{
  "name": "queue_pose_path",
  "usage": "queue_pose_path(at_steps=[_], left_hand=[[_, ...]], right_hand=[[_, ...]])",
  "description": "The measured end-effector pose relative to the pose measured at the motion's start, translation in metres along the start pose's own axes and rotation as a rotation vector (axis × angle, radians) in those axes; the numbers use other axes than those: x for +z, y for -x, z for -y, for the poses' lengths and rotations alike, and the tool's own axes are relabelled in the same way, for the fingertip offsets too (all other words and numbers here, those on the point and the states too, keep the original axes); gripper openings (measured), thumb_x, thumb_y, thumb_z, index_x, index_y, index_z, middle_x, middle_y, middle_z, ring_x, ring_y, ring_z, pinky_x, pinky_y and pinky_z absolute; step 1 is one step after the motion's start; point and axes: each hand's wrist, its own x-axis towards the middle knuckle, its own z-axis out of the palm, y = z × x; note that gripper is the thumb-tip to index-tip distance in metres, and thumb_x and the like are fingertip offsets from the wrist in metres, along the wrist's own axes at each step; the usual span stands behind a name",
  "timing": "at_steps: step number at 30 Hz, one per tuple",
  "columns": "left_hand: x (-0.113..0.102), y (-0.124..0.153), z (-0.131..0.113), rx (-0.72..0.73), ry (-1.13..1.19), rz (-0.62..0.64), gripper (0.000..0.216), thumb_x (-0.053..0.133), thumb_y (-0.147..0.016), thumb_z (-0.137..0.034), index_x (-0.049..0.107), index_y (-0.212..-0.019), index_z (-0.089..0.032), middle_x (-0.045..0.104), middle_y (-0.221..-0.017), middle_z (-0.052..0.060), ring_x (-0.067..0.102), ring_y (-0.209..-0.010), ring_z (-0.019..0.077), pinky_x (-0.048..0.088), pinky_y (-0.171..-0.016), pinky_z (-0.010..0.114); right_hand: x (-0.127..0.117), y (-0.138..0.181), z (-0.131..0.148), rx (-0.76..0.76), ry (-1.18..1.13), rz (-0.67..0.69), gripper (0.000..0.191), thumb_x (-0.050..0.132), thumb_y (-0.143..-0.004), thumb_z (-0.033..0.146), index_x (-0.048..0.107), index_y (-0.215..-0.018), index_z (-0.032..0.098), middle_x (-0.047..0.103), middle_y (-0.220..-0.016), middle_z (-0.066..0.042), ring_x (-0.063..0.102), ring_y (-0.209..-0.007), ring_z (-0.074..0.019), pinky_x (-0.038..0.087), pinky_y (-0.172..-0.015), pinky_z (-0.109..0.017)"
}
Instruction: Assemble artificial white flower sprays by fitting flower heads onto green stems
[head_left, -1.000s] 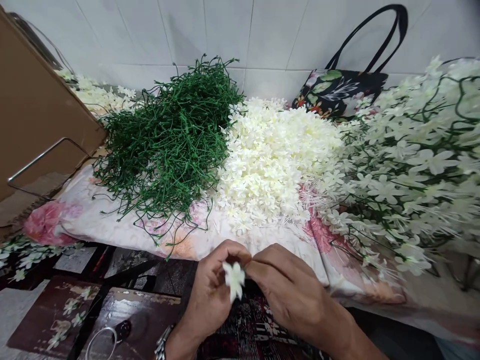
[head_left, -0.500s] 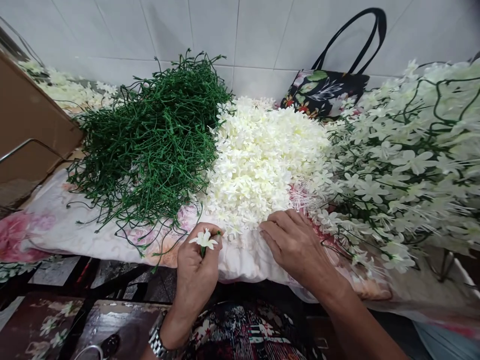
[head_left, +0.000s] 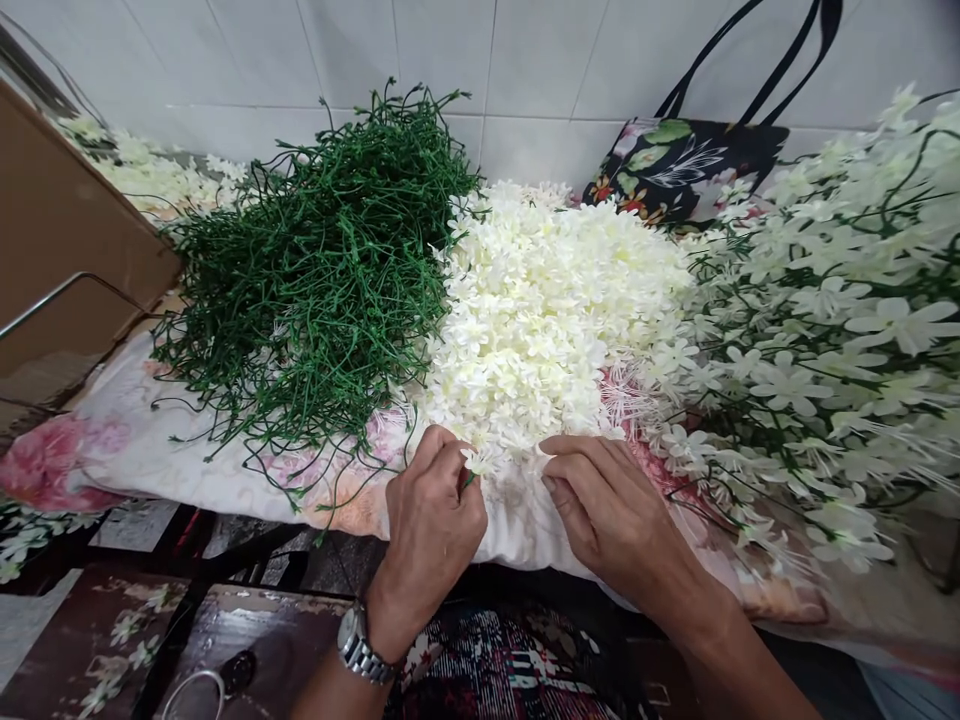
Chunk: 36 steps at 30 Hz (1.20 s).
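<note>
My left hand is closed around a green artificial flower stem, most of it hidden in the fist. A white flower shows at its thumb side, with a bit of green just below. To the right, my right hand has its thumb and fingers drawn together in a pinch at the near edge of the loose white blossoms. A small pale spot shows at those fingertips; whether it is a petal or a nail is unclear. A heap of green plastic stems lies beyond my left hand.
Finished-looking white flower sprays pile up at the right. A floral handbag leans by the tiled wall. A cardboard box stands at the left. Everything rests on a flowered cloth.
My left hand has turned over and moved right, bringing its flower closer to my right hand. My right hand's fingers have drawn back slightly from the blossoms. The view has shifted a little.
</note>
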Motion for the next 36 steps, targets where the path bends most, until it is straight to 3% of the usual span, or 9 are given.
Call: queue_pose_path(at_steps=[5, 12, 17, 25, 36], left_hand=[[-0.003, 0.001, -0.004, -0.006, 0.184, -0.062, 0.017, 0.048, -0.069, -0.003, 0.052, -0.065, -0.018, 0.051, -0.070, -0.001, 0.049, -0.057, 0.0098, 0.036, -0.049, 0.019], [-0.017, 0.003, -0.014, -0.060, 0.372, -0.092, 0.013, 0.052, -0.073, -0.010, 0.053, -0.062, -0.017, 0.054, -0.066, -0.001, 0.053, -0.059, 0.0109, 0.041, -0.050, 0.019], [-0.016, 0.010, -0.016, 0.052, 0.392, -0.115, 0.014, 0.051, -0.074, -0.005, 0.057, -0.067, -0.016, 0.060, -0.067, 0.000, 0.059, -0.068, 0.0118, 0.048, -0.063, 0.019], [-0.014, 0.018, -0.015, 0.233, 0.353, -0.098, 0.020, 0.047, -0.069, 0.000, 0.059, -0.070, -0.016, 0.065, -0.071, 0.001, 0.063, -0.067, 0.0111, 0.050, -0.064, 0.018], [-0.016, 0.020, -0.007, 0.310, 0.402, 0.014, 0.026, 0.046, -0.068, 0.004, 0.057, -0.076, -0.017, 0.064, -0.075, 0.003, 0.063, -0.070, 0.0133, 0.051, -0.063, 0.022]], right_hand=[[-0.006, -0.002, 0.009, 0.103, -0.153, -0.012, 0.015, 0.043, -0.089, 0.010, 0.049, -0.079, 0.019, 0.054, -0.067, -0.001, 0.050, -0.063, -0.0134, 0.040, -0.059, -0.026], [-0.014, -0.012, 0.036, 0.190, -0.353, -0.042, 0.013, 0.047, -0.083, 0.006, 0.050, -0.076, 0.017, 0.053, -0.064, 0.001, 0.050, -0.060, -0.0097, 0.041, -0.057, -0.021], [-0.009, -0.015, 0.040, 0.280, -0.352, -0.009, 0.015, 0.049, -0.081, 0.008, 0.053, -0.069, 0.016, 0.055, -0.061, 0.002, 0.051, -0.057, -0.0093, 0.040, -0.054, -0.022], [-0.005, -0.010, 0.039, 0.318, -0.358, 0.010, 0.015, 0.049, -0.082, 0.011, 0.055, -0.070, 0.016, 0.057, -0.061, 0.001, 0.052, -0.056, -0.0099, 0.040, -0.054, -0.022], [-0.007, -0.004, 0.038, 0.274, -0.369, 0.027, 0.013, 0.048, -0.083, 0.009, 0.055, -0.074, 0.015, 0.056, -0.064, 0.000, 0.051, -0.061, -0.0104, 0.040, -0.058, -0.023]])
